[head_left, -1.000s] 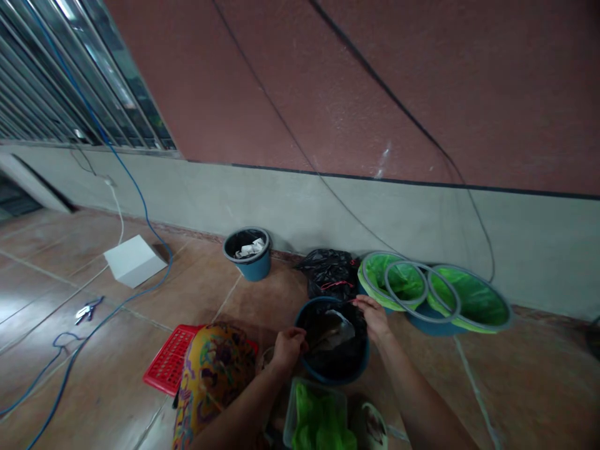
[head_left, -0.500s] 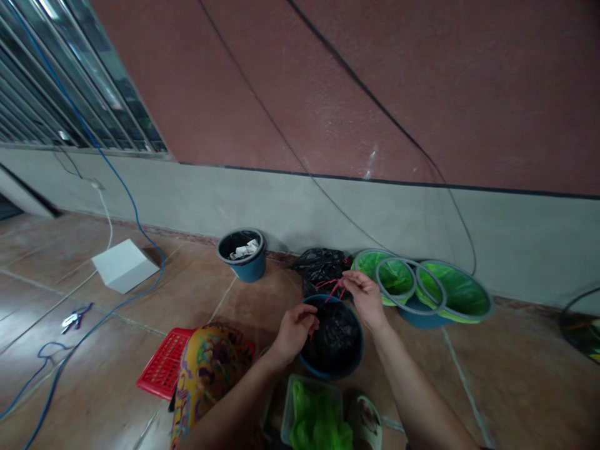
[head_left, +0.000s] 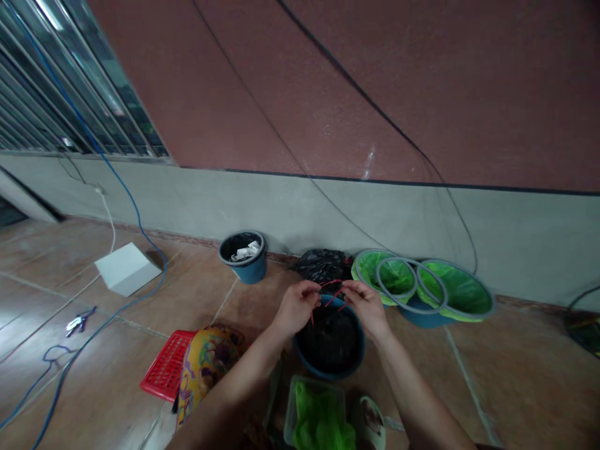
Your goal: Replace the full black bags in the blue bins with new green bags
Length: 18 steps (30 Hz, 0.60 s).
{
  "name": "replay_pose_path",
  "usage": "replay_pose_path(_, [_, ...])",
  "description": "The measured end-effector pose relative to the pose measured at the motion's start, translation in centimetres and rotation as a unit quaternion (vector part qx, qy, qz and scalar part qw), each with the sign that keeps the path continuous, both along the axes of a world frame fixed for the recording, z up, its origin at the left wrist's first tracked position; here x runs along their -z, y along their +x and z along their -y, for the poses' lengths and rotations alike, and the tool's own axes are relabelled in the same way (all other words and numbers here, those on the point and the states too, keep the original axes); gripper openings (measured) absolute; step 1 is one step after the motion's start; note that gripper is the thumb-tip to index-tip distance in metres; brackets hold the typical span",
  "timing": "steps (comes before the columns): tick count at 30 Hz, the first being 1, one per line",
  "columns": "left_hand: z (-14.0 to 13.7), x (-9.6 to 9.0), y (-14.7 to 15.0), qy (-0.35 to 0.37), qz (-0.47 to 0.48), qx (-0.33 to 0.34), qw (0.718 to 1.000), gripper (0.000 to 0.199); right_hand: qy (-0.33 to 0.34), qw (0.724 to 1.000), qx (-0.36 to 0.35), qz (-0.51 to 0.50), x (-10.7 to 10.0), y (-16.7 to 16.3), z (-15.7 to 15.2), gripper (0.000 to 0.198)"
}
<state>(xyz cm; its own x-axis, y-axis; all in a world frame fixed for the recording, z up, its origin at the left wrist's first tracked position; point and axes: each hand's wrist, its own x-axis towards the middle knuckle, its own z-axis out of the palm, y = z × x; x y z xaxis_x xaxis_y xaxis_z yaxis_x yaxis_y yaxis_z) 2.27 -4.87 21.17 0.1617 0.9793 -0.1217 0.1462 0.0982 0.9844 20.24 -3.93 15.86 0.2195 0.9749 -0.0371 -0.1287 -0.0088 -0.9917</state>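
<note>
My left hand [head_left: 301,306] and my right hand [head_left: 363,305] are both closed in a pinch on a thin red string [head_left: 332,294]. The string runs between them in loops, with loose ends hanging down. Both hands hover over the far rim of a blue bucket [head_left: 300,356]. Inside the bucket lies a dark, black bag-like lining [head_left: 330,340]. Just behind it a crumpled black plastic bag [head_left: 321,264] rests against the wall. Close in front of the bucket sits a clear container with green plastic bags [head_left: 319,415].
Right of the bucket stand bins lined with green bags [head_left: 462,294], with loose grey rings [head_left: 407,261] across them. A smaller bin [head_left: 250,270] holds white scraps. Farther left are a red basket [head_left: 166,369], a white box [head_left: 126,269], keys [head_left: 79,322] and a blue cable [head_left: 135,212].
My left hand has moved up and right toward my right hand. The red string is now stretched between both hands. My right hand has dropped slightly.
</note>
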Motion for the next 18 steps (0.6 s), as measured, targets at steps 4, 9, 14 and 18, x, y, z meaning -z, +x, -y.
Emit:
replay_pose_path(4, [-0.9,0.3,-0.2,0.013,-0.056,0.052,0.997,0.023,0.009,0.999,-0.029,0.018,-1.8,-0.8,-0.1,0.029])
replay_pose_path(9, [-0.8,0.3,-0.8,0.051,-0.072,0.064,0.994,0.026,0.026,0.999,-0.024,0.036,-2.2,-0.8,-0.2,0.027])
replay_pose_path(14, [-1.1,0.1,-1.0,0.093,-0.124,0.054,0.986,0.025,0.038,0.998,-0.011,0.047,-1.5,-0.8,0.3,0.024])
replay_pose_path(18, [-1.1,0.1,-0.9,0.107,-0.13,0.081,0.983,0.024,0.023,0.999,0.008,0.029,-1.6,-0.8,0.8,0.027])
